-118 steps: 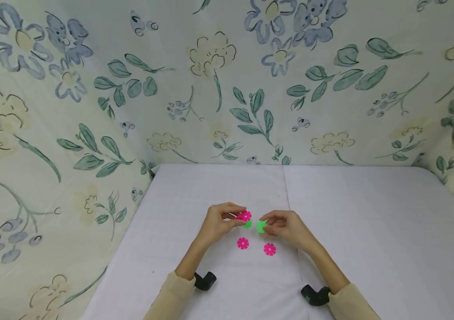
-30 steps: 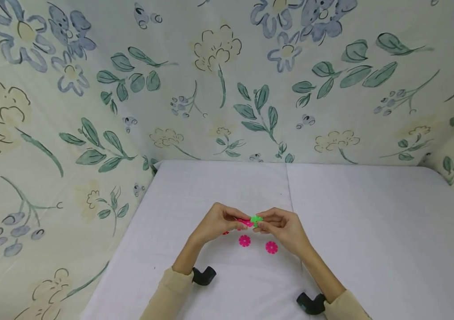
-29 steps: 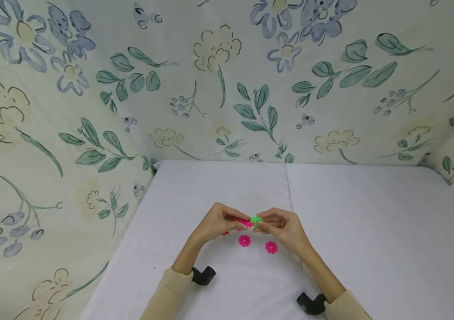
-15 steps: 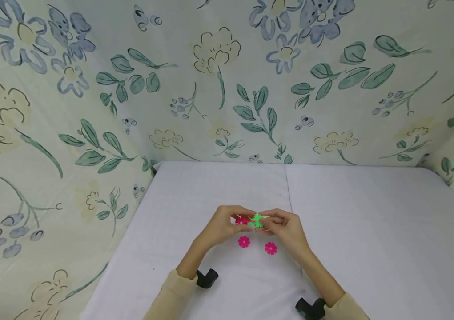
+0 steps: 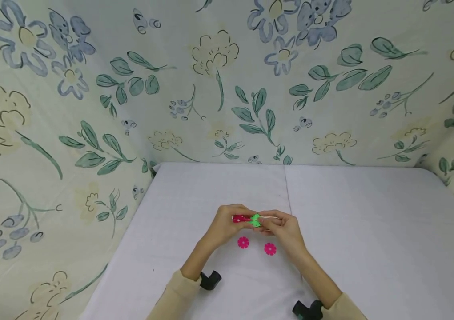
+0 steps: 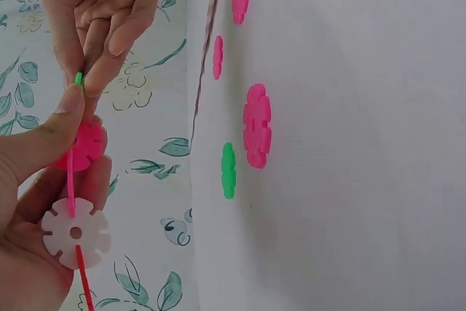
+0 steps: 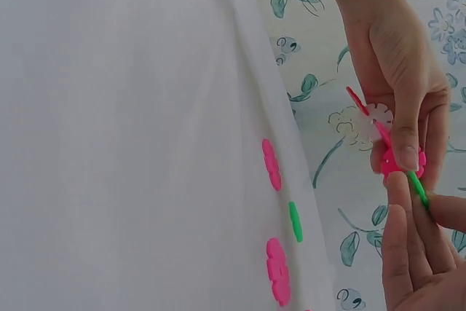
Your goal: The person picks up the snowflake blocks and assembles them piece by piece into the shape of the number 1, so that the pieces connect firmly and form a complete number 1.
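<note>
My left hand (image 5: 223, 226) holds a short chain of notched plastic discs, with a pink disc (image 6: 86, 147), a white disc (image 6: 76, 235) and a red disc (image 6: 85, 282) seen edge-on. My right hand (image 5: 287, 227) pinches a green disc (image 5: 255, 220) against the chain's end, where the left thumb and fingers also press. Whether its slot is fully seated in the pink disc cannot be told. Two loose pink discs (image 5: 243, 242) lie on the cloth below the hands. A loose green disc (image 6: 228, 170) shows in the left wrist view, near further pink discs (image 6: 256, 126).
A white cloth (image 5: 351, 231) with a crease covers the table. Floral fabric (image 5: 194, 89) hangs behind and at the sides. A black wrist camera (image 5: 210, 280) sits on the left wrist and another black camera (image 5: 308, 310) on the right.
Nearly four seconds ago the green disc was apart from the chain in my right hand. Both hands have since met, bringing it against the chain, which has turned more edge-on.
</note>
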A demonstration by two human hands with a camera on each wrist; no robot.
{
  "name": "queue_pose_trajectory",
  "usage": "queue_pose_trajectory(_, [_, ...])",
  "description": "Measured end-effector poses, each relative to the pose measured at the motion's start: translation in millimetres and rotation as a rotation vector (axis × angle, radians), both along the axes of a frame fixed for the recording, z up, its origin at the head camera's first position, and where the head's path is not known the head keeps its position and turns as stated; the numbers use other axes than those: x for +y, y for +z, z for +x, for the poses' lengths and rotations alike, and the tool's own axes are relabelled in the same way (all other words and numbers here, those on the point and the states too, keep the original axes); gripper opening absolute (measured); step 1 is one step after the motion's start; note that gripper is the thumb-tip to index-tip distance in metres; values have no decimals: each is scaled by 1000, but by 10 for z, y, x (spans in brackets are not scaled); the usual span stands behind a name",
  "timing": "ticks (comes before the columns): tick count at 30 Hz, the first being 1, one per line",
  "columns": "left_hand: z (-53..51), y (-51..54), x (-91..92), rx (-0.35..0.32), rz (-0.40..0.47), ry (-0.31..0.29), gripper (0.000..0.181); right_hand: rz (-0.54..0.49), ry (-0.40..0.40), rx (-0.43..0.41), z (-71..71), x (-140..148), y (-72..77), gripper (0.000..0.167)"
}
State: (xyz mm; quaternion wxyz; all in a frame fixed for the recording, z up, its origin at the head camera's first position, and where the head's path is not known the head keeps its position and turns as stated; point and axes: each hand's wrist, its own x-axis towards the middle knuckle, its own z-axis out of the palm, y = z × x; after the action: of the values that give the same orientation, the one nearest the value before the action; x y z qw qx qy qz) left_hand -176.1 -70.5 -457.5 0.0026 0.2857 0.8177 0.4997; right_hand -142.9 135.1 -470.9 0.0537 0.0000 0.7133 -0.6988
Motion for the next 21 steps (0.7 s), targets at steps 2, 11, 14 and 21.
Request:
queue_pose_trajectory(2, [-10, -7, -13, -3, 13, 6, 33, 30, 15, 15, -1, 34, 14, 33])
queue_pose_trajectory(11, [-66, -7, -130, -67, 6, 82, 33, 138, -79, 14, -54, 426, 24, 41])
queue_pose_trajectory(14, [-80, -14, -174, -101, 11, 91, 33, 181, -94, -3, -52, 529, 21, 45])
queue_pose_trajectory(21, [-90, -40, -257, -141, -24, 70, 32, 258, -72, -21, -41, 646, -54, 43])
